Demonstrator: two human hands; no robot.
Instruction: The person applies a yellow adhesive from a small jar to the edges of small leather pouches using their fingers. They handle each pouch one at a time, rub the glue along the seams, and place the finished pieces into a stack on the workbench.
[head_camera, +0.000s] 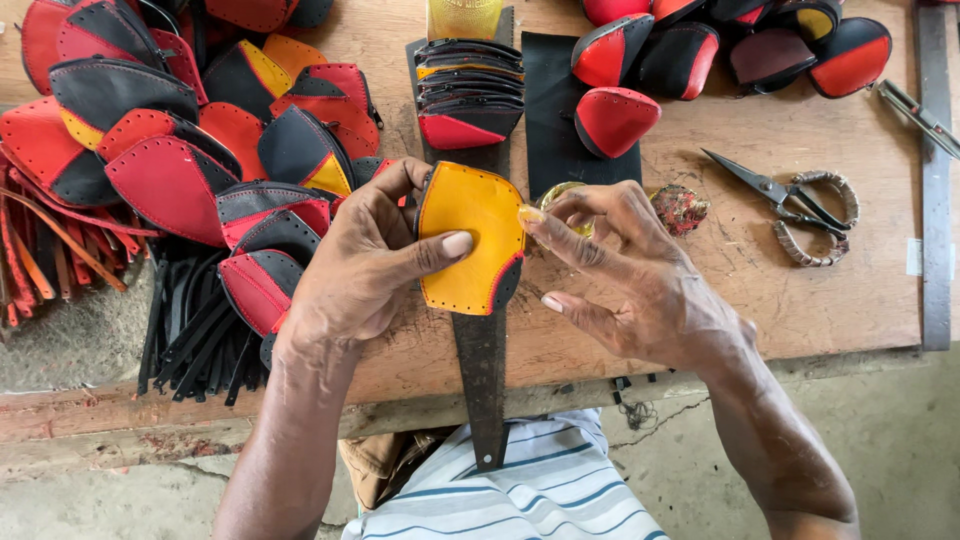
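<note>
Nearest to the camera, the person's striped shirt (520, 490) showed at the bottom edge, and from there both forearms reached away over the near edge of the wooden workbench (800, 300). The left hand (365, 265) gripped a yellow leather piece (470, 240) with a black and red corner — the thumb lay flat across its front face, and the other fingers curled behind its left edge, so the piece stood almost upright above a long dark strip (482, 370) that ran from the bench toward the body. The right hand (640, 280) was partly closed: its forefinger, with something yellowish on the tip, touched the right edge of the piece, while the lower fingers stayed loose and spread. Whether it held a small thing I could not tell. For good work here, I judged that the left thumb should keep the piece steady and the fingertip should follow the row of small holes evenly, without pressing the edge out of shape. Farther right lay scissors (785, 195) with wrapped handles. To the far left a heap of red and black pieces (170, 150) was piled, and more of them (700, 50) sat at the far right.
</note>
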